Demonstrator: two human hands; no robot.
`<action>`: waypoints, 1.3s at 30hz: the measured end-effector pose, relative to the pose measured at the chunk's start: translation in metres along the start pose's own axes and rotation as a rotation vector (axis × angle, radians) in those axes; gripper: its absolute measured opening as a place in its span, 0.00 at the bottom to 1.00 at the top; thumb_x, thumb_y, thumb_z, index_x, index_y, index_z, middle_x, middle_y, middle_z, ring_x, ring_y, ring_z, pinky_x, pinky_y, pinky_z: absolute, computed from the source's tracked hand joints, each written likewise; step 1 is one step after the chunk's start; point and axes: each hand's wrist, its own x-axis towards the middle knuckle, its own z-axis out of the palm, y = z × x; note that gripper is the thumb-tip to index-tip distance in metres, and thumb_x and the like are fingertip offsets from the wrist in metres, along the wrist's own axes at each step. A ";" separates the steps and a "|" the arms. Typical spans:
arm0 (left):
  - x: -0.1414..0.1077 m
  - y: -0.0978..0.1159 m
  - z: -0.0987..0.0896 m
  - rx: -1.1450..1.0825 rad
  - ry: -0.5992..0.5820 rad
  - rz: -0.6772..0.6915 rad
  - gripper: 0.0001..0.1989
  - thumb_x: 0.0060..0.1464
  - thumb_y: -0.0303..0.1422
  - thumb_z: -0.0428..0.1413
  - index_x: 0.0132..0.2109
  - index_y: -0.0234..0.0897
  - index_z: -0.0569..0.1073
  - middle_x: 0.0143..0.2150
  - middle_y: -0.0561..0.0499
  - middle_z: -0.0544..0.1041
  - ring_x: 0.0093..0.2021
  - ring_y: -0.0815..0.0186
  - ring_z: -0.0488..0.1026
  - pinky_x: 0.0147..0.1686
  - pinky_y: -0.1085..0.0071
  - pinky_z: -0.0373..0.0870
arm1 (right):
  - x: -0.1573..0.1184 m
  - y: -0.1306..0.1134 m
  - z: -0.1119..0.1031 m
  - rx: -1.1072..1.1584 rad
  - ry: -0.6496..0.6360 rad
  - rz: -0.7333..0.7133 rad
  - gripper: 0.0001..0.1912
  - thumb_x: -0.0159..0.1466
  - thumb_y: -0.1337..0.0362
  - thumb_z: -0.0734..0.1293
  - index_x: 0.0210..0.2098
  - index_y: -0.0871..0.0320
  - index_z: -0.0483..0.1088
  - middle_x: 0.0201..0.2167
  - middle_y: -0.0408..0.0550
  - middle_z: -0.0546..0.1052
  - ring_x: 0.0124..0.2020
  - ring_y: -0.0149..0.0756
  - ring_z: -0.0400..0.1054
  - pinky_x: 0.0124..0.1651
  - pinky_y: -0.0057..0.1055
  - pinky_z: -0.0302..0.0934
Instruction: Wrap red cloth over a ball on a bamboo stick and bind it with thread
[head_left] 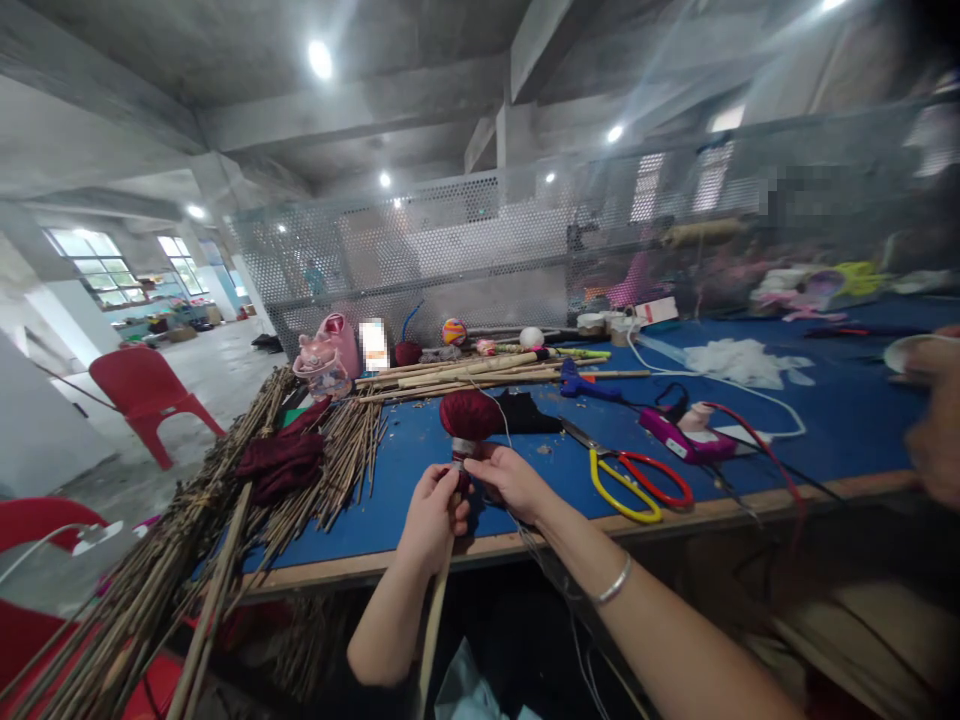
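A dark red, cloth-wrapped round head tops a pale wooden stick. Grey binding circles the neck below the head. My left hand is closed round the stick just under this binding. At the neck, my right hand has its thumb and fingers pinched together. A thin pale cord loops up beside the head and trails below my right hand; its exact path through the fingers is hidden. Black cloth lies just behind the head on the blue table.
Bundled brown sticks and dark red cloth lie left. Scissors with yellow and red handles, a blue glue gun and a purple device with cables lie right. Another person's blurred hand is far right.
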 end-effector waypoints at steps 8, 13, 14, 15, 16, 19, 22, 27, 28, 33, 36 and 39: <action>0.004 0.001 -0.008 -0.084 -0.006 -0.023 0.16 0.43 0.41 0.59 0.32 0.36 0.62 0.23 0.56 0.68 0.13 0.80 0.55 0.11 0.83 0.44 | 0.001 0.000 -0.001 0.015 0.185 -0.002 0.17 0.42 0.57 0.72 0.21 0.59 0.61 0.07 0.30 0.56 0.09 0.19 0.41 0.13 0.22 0.31; 0.005 -0.001 -0.008 -0.110 -0.019 -0.019 0.15 0.45 0.40 0.58 0.33 0.36 0.62 0.24 0.55 0.68 0.14 0.80 0.56 0.11 0.83 0.45 | 0.002 0.000 -0.001 0.023 0.183 -0.004 0.18 0.42 0.57 0.72 0.22 0.58 0.60 0.07 0.30 0.55 0.09 0.18 0.41 0.12 0.22 0.31; 0.005 0.000 -0.008 -0.117 -0.027 -0.026 0.15 0.45 0.40 0.58 0.33 0.36 0.63 0.24 0.55 0.68 0.14 0.80 0.55 0.11 0.84 0.45 | 0.003 0.000 0.000 0.011 0.179 0.002 0.18 0.42 0.57 0.72 0.22 0.59 0.61 0.07 0.30 0.56 0.09 0.19 0.41 0.12 0.22 0.32; 0.004 0.002 -0.009 -0.125 -0.039 -0.038 0.14 0.46 0.40 0.57 0.33 0.35 0.63 0.24 0.55 0.67 0.14 0.80 0.55 0.11 0.84 0.45 | 0.003 0.001 0.001 0.002 0.174 0.008 0.18 0.43 0.57 0.72 0.22 0.59 0.61 0.07 0.30 0.56 0.08 0.19 0.42 0.12 0.22 0.32; 0.004 0.004 -0.010 -0.132 -0.056 -0.056 0.14 0.46 0.40 0.57 0.33 0.35 0.63 0.25 0.54 0.67 0.14 0.81 0.55 0.11 0.84 0.44 | 0.004 0.001 0.001 -0.003 0.167 0.013 0.17 0.43 0.57 0.72 0.23 0.59 0.61 0.07 0.31 0.56 0.08 0.19 0.42 0.12 0.22 0.32; 0.004 0.009 -0.015 -0.139 -0.120 -0.134 0.14 0.47 0.39 0.56 0.35 0.33 0.65 0.24 0.55 0.65 0.14 0.82 0.52 0.11 0.85 0.43 | 0.004 0.000 0.002 0.006 0.069 0.029 0.17 0.46 0.57 0.71 0.30 0.60 0.65 0.08 0.31 0.57 0.09 0.19 0.41 0.13 0.22 0.31; 0.003 0.012 -0.017 -0.123 -0.163 -0.189 0.13 0.49 0.39 0.55 0.36 0.32 0.66 0.24 0.54 0.66 0.13 0.82 0.51 0.10 0.85 0.45 | 0.002 -0.002 -0.001 0.028 -0.091 0.064 0.19 0.49 0.57 0.70 0.36 0.61 0.66 0.09 0.30 0.54 0.10 0.19 0.37 0.13 0.23 0.29; 0.001 0.006 -0.005 0.056 -0.028 -0.141 0.15 0.52 0.43 0.53 0.37 0.34 0.66 0.26 0.51 0.70 0.18 0.75 0.66 0.15 0.80 0.59 | 0.000 -0.003 -0.002 0.006 -0.052 0.054 0.17 0.48 0.55 0.70 0.27 0.62 0.66 0.09 0.33 0.58 0.09 0.18 0.40 0.14 0.24 0.29; 0.000 0.004 -0.002 0.146 0.052 -0.076 0.16 0.51 0.44 0.53 0.38 0.34 0.66 0.27 0.51 0.70 0.18 0.74 0.67 0.15 0.79 0.60 | 0.000 -0.003 -0.002 0.002 -0.033 0.047 0.17 0.48 0.55 0.70 0.27 0.62 0.66 0.09 0.33 0.57 0.09 0.19 0.40 0.14 0.24 0.29; -0.001 -0.006 0.005 0.291 0.203 0.270 0.17 0.39 0.37 0.63 0.36 0.35 0.68 0.31 0.53 0.71 0.24 0.75 0.67 0.21 0.80 0.61 | 0.003 0.000 0.001 -0.008 -0.002 0.032 0.17 0.49 0.55 0.70 0.28 0.62 0.66 0.09 0.32 0.56 0.09 0.19 0.41 0.13 0.23 0.31; -0.001 -0.006 0.000 0.229 0.150 0.188 0.17 0.41 0.39 0.62 0.35 0.35 0.66 0.24 0.56 0.69 0.16 0.78 0.59 0.14 0.81 0.52 | 0.004 0.004 -0.001 0.006 0.017 0.012 0.16 0.49 0.55 0.70 0.28 0.61 0.65 0.09 0.31 0.56 0.10 0.19 0.42 0.13 0.22 0.33; -0.002 -0.003 -0.002 0.193 0.105 0.119 0.20 0.41 0.43 0.60 0.35 0.36 0.63 0.22 0.59 0.67 0.12 0.81 0.52 0.11 0.81 0.44 | 0.004 0.006 -0.003 0.014 0.053 0.003 0.15 0.47 0.57 0.70 0.25 0.60 0.63 0.09 0.31 0.57 0.09 0.19 0.42 0.13 0.22 0.33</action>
